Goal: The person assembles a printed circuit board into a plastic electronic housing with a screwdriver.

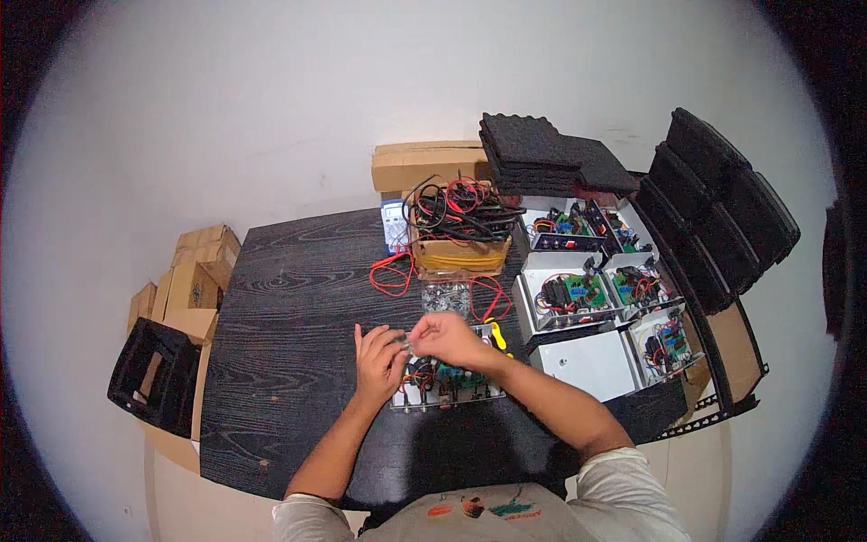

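Over the left part of an uncovered electronics box (pixel 434 399), my two hands meet. My right hand (pixel 444 341) is closed in a pinch at a small shiny piece (pixel 408 347), too small to name. My left hand (pixel 379 363) is closed against the same spot with its fingertips, one finger sticking up; what it holds is hidden. Wires and a green circuit board (pixel 461 378) show inside the box, partly covered by my right hand and forearm. A yellow-handled tool (pixel 498 336) lies at the box's right side.
Behind the box stand a clear container of small parts (pixel 445 296), a carton of cables (pixel 461 253) and a blue-framed multimeter (pixel 395 226) with red leads. Several white electronics boxes (pixel 565 294) fill the right side. Black foam (pixel 533 149) is stacked behind; cartons (pixel 194 285) stand left of the table.
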Available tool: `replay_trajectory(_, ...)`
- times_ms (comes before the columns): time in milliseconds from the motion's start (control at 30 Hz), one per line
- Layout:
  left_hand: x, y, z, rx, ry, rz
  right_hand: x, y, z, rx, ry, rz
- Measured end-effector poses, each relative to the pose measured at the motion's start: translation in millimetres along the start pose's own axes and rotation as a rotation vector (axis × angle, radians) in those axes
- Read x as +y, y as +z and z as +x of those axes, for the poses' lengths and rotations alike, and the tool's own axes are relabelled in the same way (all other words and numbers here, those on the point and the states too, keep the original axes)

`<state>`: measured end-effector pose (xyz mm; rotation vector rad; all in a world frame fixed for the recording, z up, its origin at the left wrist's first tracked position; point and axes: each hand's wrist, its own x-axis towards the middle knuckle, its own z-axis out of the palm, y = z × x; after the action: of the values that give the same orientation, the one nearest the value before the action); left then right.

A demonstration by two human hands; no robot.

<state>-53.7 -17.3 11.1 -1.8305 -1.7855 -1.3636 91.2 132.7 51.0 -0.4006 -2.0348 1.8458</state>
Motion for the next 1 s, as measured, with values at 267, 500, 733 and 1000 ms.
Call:
replay_trajectory(267,-7,-3,-1,-0.023,-0.032,-0.049,-35,-69,34,0.522,-0.093,-0.530)
replay_trajectory(500,9,-33,26,-0.538,0.003,-0.194,-27,-99,35,0.437,-0.253,-0.972)
replay_trajectory(733,4,-37,25,-0.719,-0.067,-0.236,-30,-84,25,0.385,-0.227,-0.998)
replay_trajectory(1000,0,-39,31,-0.813,-0.119,-0.248,-56,-28,-24,-0.125,-0.216,-0.825)
